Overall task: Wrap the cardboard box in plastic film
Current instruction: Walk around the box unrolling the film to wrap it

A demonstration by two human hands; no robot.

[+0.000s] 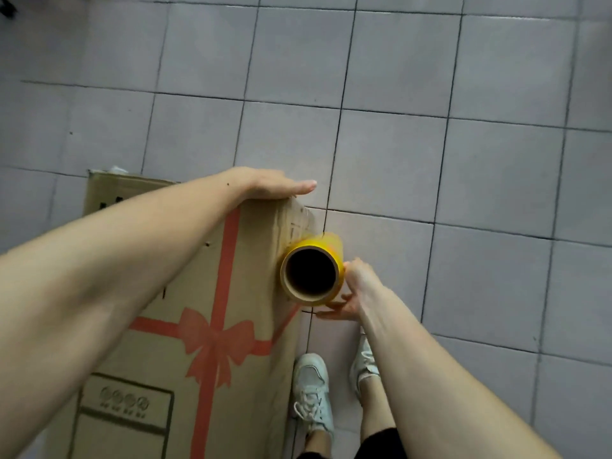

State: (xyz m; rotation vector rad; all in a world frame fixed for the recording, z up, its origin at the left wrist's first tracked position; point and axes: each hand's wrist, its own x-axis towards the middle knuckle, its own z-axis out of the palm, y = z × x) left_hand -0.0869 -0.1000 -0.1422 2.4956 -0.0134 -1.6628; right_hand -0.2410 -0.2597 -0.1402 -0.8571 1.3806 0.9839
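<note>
A tall cardboard box (185,376) with a printed red ribbon and bow stands on the tiled floor at lower left. My left hand (276,186) lies flat on its top far corner, fingers straight and together. A roll of yellow plastic film (311,274) is held upright against the box's right side, its dark hollow core facing the camera. My right hand (352,289) grips the roll from the right. A clear sheet of film runs from the roll across the upper right part of the box.
Grey floor tiles (463,160) with dark grout lines spread all around. My two feet in white sneakers (313,389) stand just right of the box. A dark object (7,8) shows at the top left corner.
</note>
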